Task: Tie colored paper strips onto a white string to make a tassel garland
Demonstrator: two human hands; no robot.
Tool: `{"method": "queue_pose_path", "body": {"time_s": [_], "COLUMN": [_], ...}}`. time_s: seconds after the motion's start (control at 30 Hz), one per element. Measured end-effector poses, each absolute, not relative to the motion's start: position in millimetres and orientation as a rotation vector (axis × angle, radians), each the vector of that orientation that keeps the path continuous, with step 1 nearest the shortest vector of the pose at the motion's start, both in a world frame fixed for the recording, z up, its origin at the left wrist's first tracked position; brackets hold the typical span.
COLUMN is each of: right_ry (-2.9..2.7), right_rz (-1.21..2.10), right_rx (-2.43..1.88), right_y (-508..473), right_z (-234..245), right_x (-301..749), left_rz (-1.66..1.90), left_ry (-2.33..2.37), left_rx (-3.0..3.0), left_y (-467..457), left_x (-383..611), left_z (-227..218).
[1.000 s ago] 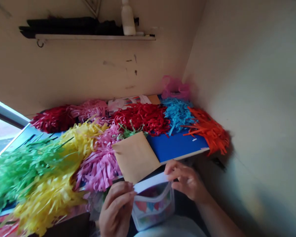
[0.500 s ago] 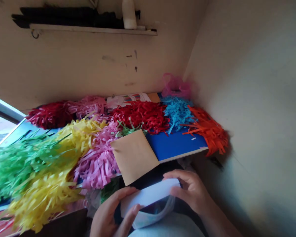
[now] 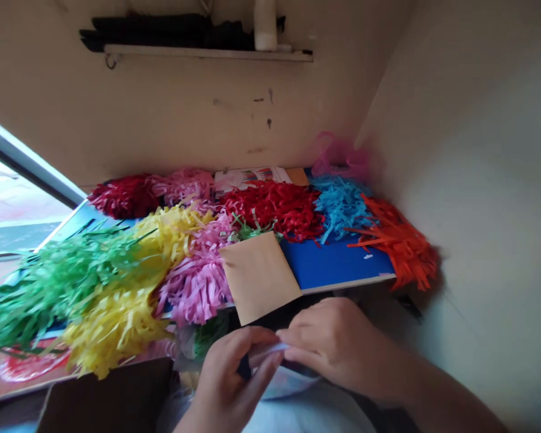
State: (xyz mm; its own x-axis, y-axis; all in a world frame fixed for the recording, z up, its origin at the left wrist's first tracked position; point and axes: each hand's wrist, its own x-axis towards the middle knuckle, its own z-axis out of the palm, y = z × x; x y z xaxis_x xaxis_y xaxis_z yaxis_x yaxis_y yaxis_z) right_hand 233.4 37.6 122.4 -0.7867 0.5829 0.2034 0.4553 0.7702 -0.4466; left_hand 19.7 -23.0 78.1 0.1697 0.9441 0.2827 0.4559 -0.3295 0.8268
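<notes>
Low in the view, my left hand (image 3: 241, 376) pinches a folded piece of white paper (image 3: 268, 349) between thumb and fingers. My right hand (image 3: 327, 337) is closed on the same paper from the right, its fingertips meeting the left hand's. Most of the paper is hidden behind the fingers. Just beyond the hands, a tan square of paper or card (image 3: 261, 278) juts over the table's front edge. To its left lies a pink bundle of paper fringe (image 3: 198, 276).
A blue tabletop (image 3: 342, 264) carries fringe bundles: green (image 3: 81, 273), yellow (image 3: 117, 325), red (image 3: 275, 207), light blue (image 3: 342, 204) and orange (image 3: 401, 240). A pink plastic bag (image 3: 342, 157) sits in the corner. Above, a wall shelf (image 3: 207, 53) holds a white bottle (image 3: 265, 25).
The white paper was held wide between my hands; now my right hand has moved left, close to my left, and less paper shows. The view has shifted left.
</notes>
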Motion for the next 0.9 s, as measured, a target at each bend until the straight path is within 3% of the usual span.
{"method": "queue_pose_path", "body": {"time_s": [0.23,0.63,0.77,0.9], "right_ry": [-2.612,-2.641,-2.623,-2.633], "right_rz": [0.521,0.372,0.303,0.599], "right_rx": [-0.768,-0.732,-0.725,-0.711], "right_y": [37.5,29.2,24.7,30.6], "right_z": [109.4,110.0,112.8,114.8], "right_x": [225.2,218.8,214.6,221.8], "left_rz": [1.010,1.084,1.337,1.610], "left_ry": [1.204,1.244,1.296,1.191], "left_rx": [1.544,1.595,1.857,2.153], "left_y": [-33.8,-44.0,-39.8,-25.9], "left_x": [15.0,19.2,27.9,31.3], "left_z": [73.1,68.9,50.3,32.8]}}
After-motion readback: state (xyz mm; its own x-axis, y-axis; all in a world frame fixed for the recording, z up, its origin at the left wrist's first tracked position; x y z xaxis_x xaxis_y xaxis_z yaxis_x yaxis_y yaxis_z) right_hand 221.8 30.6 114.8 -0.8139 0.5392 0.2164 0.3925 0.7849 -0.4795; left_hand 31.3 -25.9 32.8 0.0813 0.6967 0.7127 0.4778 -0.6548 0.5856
